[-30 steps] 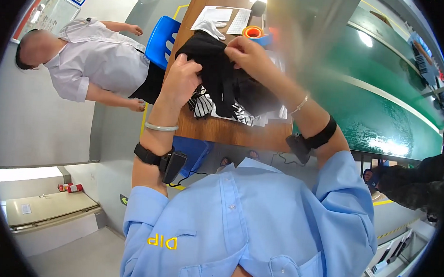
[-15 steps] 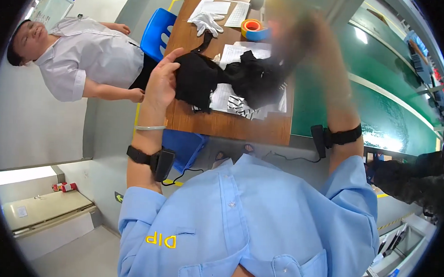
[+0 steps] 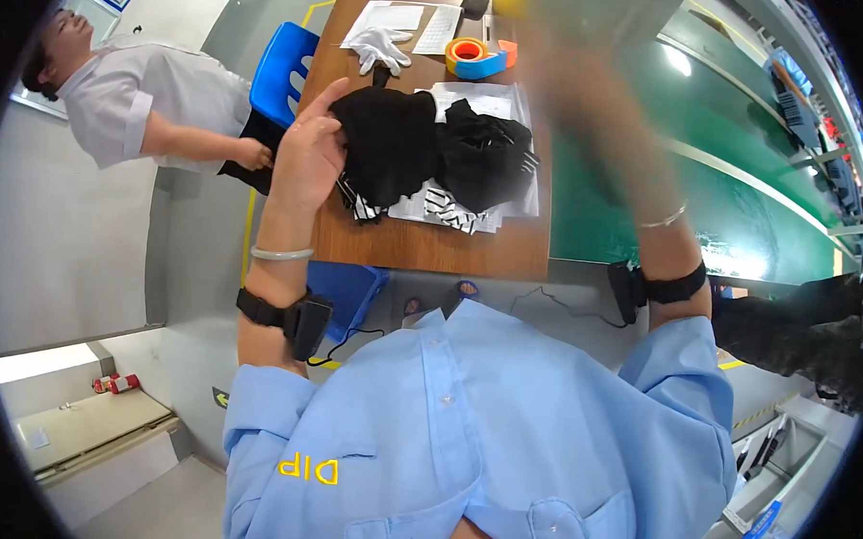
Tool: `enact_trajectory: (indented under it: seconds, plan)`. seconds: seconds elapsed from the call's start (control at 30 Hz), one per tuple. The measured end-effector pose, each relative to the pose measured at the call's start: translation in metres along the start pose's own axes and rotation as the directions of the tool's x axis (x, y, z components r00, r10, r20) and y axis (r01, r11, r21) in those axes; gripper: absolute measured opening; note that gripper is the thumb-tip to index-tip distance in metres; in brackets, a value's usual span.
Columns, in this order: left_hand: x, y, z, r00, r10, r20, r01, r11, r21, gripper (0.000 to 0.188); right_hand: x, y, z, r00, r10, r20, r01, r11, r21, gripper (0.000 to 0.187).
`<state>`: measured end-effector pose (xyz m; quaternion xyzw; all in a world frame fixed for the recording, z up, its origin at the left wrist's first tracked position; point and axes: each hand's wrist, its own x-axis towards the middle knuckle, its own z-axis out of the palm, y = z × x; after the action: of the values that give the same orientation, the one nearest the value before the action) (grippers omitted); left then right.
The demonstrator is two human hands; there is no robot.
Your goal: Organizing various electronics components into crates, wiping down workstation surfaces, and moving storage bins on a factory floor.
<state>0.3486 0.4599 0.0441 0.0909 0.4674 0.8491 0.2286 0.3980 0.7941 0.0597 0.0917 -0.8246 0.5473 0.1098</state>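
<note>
Black cloth (image 3: 387,147), bunched in two heaps, is laid on the wooden surface (image 3: 423,248) on the near side of the tape rolls (image 3: 475,68). To their near left, the left hand (image 3: 308,153) is held partly open against the cloth; whether any is pinched cannot be told. To their right, the right hand (image 3: 566,61) is blurred, its state unreadable. White gloves (image 3: 377,46) are seen to their left.

the one view, a wide fisheye from the left of the wearer's head, looks steeply down, close above the blue shirt (image 3: 541,409), facing the wooden desk (image 3: 432,252) beyond.
</note>
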Motion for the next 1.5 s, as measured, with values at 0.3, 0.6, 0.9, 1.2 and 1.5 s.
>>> enact_trajectory:
  seconds: [0.3, 0.6, 0.9, 1.2, 1.5]
  plan:
    - [-0.021, -0.024, 0.004, 0.998, -0.067, -0.012, 0.068, 0.992, 0.106, 0.055, -0.027, -0.031, 0.128, 0.998, -0.002, 0.063, 0.015, 0.979, -0.205, 0.022]
    - [-0.01, -0.022, -0.005, 0.987, -0.115, -0.116, 0.139, 0.966, 0.218, 0.057, -0.005, -0.009, 0.168, 0.987, 0.139, 0.077, -0.124, 0.977, -0.172, 0.02]
    - [-0.003, -0.033, -0.008, 0.987, -0.107, -0.121, 0.134, 0.962, 0.24, 0.06, -0.005, -0.019, 0.173, 0.985, 0.159, 0.073, -0.14, 0.967, -0.211, 0.017]
    - [-0.005, -0.036, -0.006, 0.995, -0.055, -0.089, 0.074, 0.97, 0.231, 0.06, -0.004, -0.012, 0.17, 0.98, 0.193, 0.048, -0.189, 0.979, -0.073, 0.021]
    - [-0.002, -0.031, -0.012, 0.995, -0.027, -0.099, 0.068, 0.896, 0.438, 0.062, -0.014, -0.007, 0.124, 0.975, 0.215, -0.051, -0.144, 0.794, 0.59, 0.024]
